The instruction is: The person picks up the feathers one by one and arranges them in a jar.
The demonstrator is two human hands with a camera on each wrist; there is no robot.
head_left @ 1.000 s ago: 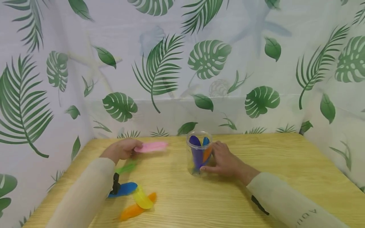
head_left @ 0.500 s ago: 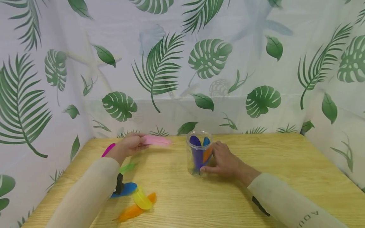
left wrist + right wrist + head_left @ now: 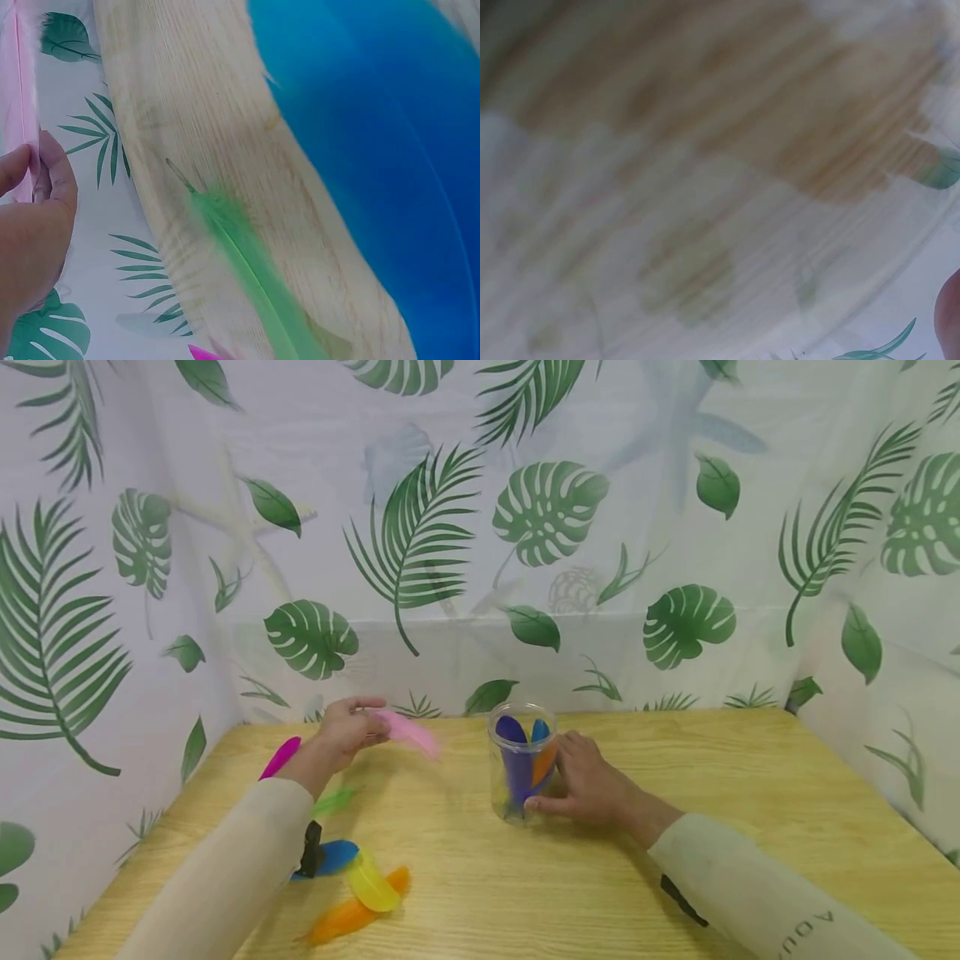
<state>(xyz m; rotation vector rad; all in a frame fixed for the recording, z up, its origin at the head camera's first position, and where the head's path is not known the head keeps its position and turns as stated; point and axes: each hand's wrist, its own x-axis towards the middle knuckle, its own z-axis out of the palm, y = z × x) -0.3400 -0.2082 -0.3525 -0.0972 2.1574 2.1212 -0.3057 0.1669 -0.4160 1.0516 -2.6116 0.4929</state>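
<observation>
A: Delta vs a second ago?

B: Left hand (image 3: pixel 347 732) lifted off the wooden table (image 3: pixel 675 793) and swung toward the back edge. Pale pink feather (image 3: pixel 408 732) pinched between thumb and fingertips (image 3: pixel 30 169), now airborne and tilted tip-down toward the clear plastic jar (image 3: pixel 522 766). Was lower and roughly level before. Magenta feather (image 3: pixel 280 757) now exposed behind the left wrist, absent from the oldest frame.

A: Right side?

B: Right hand (image 3: pixel 588 787) unchanged, curled round the jar's side, bracing it on the table. Jar upright, same spot, purple, blue and orange feathers standing inside.

A: Read on progress?

B: Likely mid-transfer, one feather en route to the jar mouth. Left on the table near the left sleeve: green feather (image 3: pixel 334 800), blue feather (image 3: pixel 330 857), yellow feather (image 3: pixel 373 883), orange feather (image 3: pixel 352 913).

A: Blind spots?

B: Pink feather motion-blurred in head view, exact tip position unclear. Left wrist view shows only its edge at the frame border. Blue feather partly hidden by sleeve and wrist strap. Right wrist view all blur, just wood grain and backdrop, no jar visible. Feather count in jar uncertain through the plastic.
</observation>
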